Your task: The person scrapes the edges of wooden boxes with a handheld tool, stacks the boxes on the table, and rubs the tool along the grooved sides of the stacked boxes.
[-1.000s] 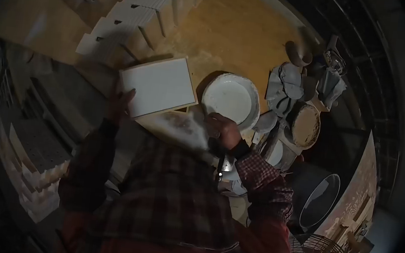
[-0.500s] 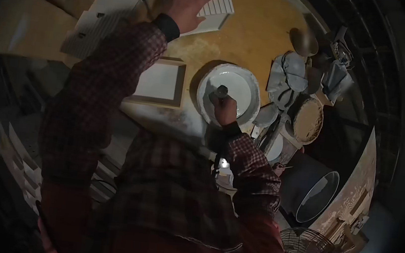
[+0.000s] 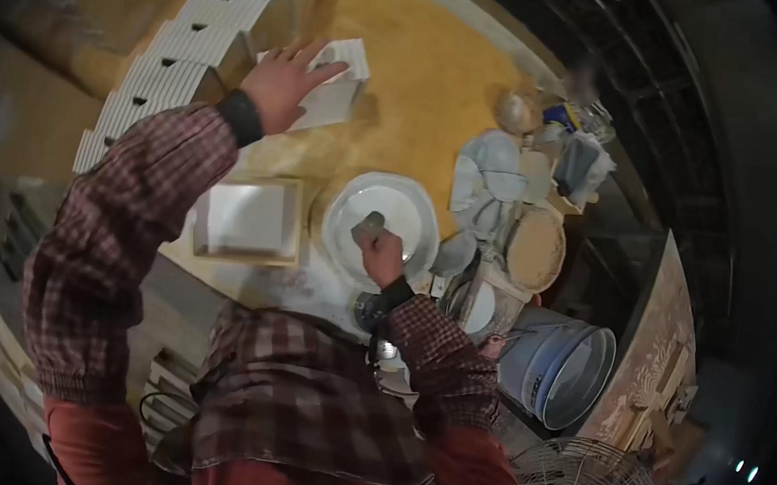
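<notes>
Spreading the left hand (image 3: 282, 87) wide, fingers fanned, covered part of a white block (image 3: 329, 106) far up the bench (image 3: 415, 92). Saw fingers overlapping its top; could not tell contact from hovering. Logged the block to the right of a row of white ribbed stacks (image 3: 215, 43), beyond a shallow wooden tray (image 3: 295, 222), apart from the bowl (image 3: 431, 223). Marked left hand as clearly nearer, coming in from the block's left side. Could not read the block's long axis, partly hidden by fingers. Pinched a dark grey lump (image 3: 368, 226) in the right hand (image 3: 382, 256), over the bowl's white contents, well short of the block. Noted tray between the 2 forearms, just left of the bowl, longer side running left to right.
</notes>
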### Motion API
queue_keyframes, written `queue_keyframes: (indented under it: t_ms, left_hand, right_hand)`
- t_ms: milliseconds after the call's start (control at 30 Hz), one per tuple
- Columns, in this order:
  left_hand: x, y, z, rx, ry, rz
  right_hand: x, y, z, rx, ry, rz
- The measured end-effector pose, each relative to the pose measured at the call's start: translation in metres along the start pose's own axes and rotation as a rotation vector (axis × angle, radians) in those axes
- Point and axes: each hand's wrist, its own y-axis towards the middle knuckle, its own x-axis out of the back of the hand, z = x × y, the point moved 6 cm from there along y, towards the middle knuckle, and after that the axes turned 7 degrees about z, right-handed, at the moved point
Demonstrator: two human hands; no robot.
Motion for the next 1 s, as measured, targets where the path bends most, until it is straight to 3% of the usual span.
queue_keyframes:
  t_ms: [33,67,100,133,167,200,233,300,400,600,667,700,800,867,900,967,1000]
  left_hand:
    - [0.009,-0.015,-0.005,-0.086,-0.051,-0.025]
    - [0.027,-0.036,-0.019,-0.136,0.045,0.022]
    - [0.045,-0.059,-0.031,-0.227,0.015,0.14]
    - [0.049,-0.086,-0.03,-0.33,-0.053,0.123]
    - [0.061,-0.11,-0.037,-0.301,0.055,0.149]
    - [0.073,-0.136,-0.04,-0.353,0.093,0.189]
    - [0.085,-0.167,-0.042,-0.328,0.146,0.109]
    - [0.081,-0.227,-0.019,-0.199,0.13,0.201]
    - [0.085,-0.152,-0.027,-0.37,0.184,0.079]
    - [0.116,-0.08,-0.043,-0.534,0.327,-0.033]
    - [0.116,-0.066,-0.052,-0.562,0.342,-0.06]
    - [0.114,-0.061,-0.056,-0.569,0.344,-0.068]
    - [0.104,-0.051,-0.062,-0.579,0.354,-0.077]
    - [0.097,-0.042,-0.07,-0.595,0.361,-0.081]
    - [0.092,-0.037,-0.073,-0.606,0.365,-0.077]
    - [0.079,-0.024,-0.079,-0.621,0.365,-0.078]
    - [0.071,-0.019,-0.08,-0.626,0.364,-0.076]
  right_hand:
    - [0.006,-0.005,0.007,0.057,0.089,-0.11]
    - [0.016,-0.011,0.024,-0.056,-0.115,0.035]
    - [0.016,-0.015,0.018,-0.068,0.052,-0.039]
    - [0.023,-0.021,0.028,-0.016,-0.006,-0.128]
    - [0.025,-0.023,0.028,-0.028,0.019,-0.044]
    - [0.02,-0.027,0.022,-0.097,0.126,-0.105]
    - [0.023,-0.032,0.025,-0.137,0.085,-0.1]
    - [0.033,-0.043,0.043,-0.079,0.094,-0.14]
    - [0.009,-0.047,0.027,-0.064,0.267,-0.159]
    - [0.0,-0.048,0.054,-0.083,0.252,-0.261]
    - [-0.002,-0.051,0.057,-0.006,0.297,-0.373]
    - [-0.003,-0.055,0.058,-0.083,0.288,-0.325]
    - [-0.013,-0.053,0.046,-0.025,0.267,-0.355]
    - [0.013,-0.073,0.076,0.092,0.384,-0.482]
    - [0.002,-0.066,0.059,-0.005,0.32,-0.425]
    - [0.019,-0.079,0.078,0.074,0.364,-0.47]
    - [0.022,-0.08,0.077,-0.062,0.296,-0.458]
